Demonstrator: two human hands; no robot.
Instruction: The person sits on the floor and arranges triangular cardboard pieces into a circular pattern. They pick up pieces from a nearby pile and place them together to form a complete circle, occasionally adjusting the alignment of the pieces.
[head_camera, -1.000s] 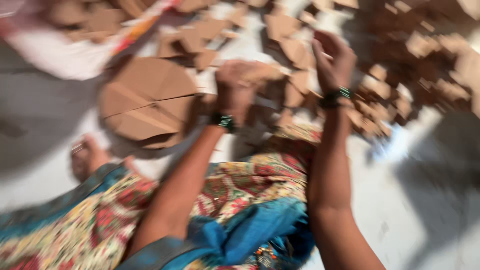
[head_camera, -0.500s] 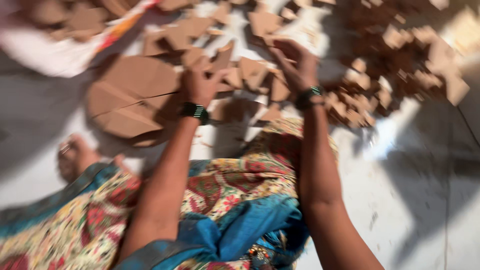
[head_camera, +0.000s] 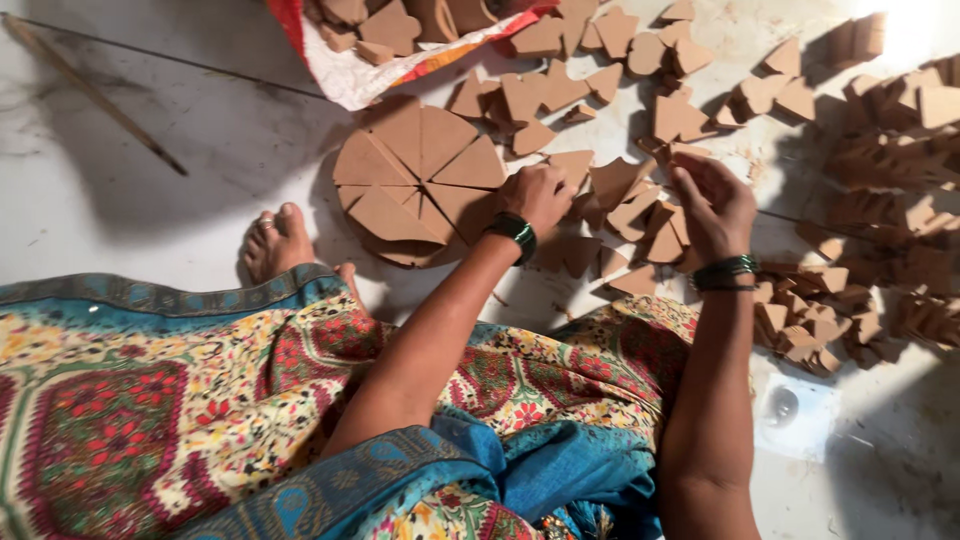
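Several brown wedge-shaped flat pieces lie fitted into a round disc (head_camera: 415, 175) on the white floor. My left hand (head_camera: 540, 195) rests at the disc's right edge, fingers curled over a brown wedge there. My right hand (head_camera: 715, 205) hovers over a loose pile of the same wedges (head_camera: 630, 215), fingers closed around a small brown wedge (head_camera: 688, 152). Both wrists wear dark green bangles. My patterned cloth-covered legs (head_camera: 200, 400) fill the foreground, with a bare foot (head_camera: 275, 240) beside the disc.
More brown wedges spread across the floor at the right (head_camera: 880, 150) and top (head_camera: 560, 90). A red and white sack (head_camera: 360, 75) holds further pieces at the top. A thin stick (head_camera: 90, 90) lies at the upper left. A small clear plastic item (head_camera: 785, 410) sits at the lower right.
Both hands have come lower and closer together; my left hand has settled at the disc's right edge. The earlier frames are blurred from head movement, now the view is steady.
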